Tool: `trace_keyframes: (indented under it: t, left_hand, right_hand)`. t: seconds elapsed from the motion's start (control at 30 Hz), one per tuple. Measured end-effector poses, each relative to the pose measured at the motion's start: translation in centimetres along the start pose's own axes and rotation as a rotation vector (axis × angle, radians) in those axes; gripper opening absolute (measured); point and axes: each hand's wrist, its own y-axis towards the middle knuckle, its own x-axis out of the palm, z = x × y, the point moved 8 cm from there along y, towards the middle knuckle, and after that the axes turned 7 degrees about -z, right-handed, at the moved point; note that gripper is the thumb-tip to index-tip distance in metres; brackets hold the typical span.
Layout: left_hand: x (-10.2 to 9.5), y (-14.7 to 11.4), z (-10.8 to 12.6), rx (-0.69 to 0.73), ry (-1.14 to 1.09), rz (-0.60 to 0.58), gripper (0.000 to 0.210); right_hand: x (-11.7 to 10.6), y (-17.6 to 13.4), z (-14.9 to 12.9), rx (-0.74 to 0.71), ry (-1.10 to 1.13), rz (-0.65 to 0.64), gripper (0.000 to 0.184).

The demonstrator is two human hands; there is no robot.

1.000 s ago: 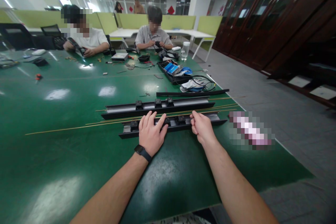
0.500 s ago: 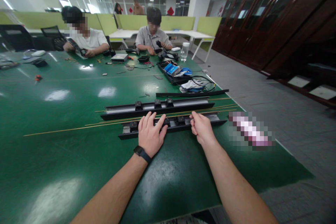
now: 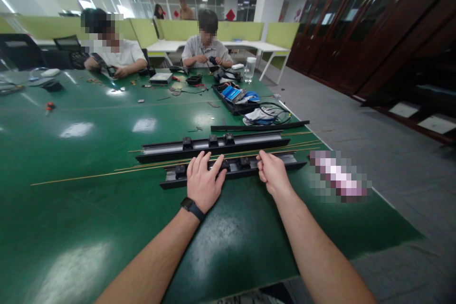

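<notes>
A glossy green bench (image 3: 107,218) carries two black channel rails (image 3: 245,147), thin brass-coloured rods (image 3: 71,179), a black strip (image 3: 260,127), a black tray (image 3: 221,99) and a clear cup (image 3: 250,70).

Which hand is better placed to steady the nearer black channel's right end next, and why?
Probably the right hand: it sits closer to that end of the nearer channel, while the left hand spreads over the channel's left half.

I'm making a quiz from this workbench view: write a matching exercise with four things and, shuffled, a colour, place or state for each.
1. Left hand
2. Right hand
3. Thin rods
4. Wristwatch

A. Gold-coloured
B. Black, on the left wrist
C. Fingers curled in
D. Fingers spread over the nearer black channel

Pairs: 1-D, 2-C, 3-A, 4-B
</notes>
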Motion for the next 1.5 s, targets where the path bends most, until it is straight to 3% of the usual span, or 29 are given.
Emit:
trace_keyframes:
  t: [1.5]
  left_hand:
    - [0.04, -0.03, -0.05, 0.001, 0.030, 0.000, 0.044]
  right_hand:
    - [0.15, -0.10, -0.21, -0.005, 0.000, 0.020, 0.023]
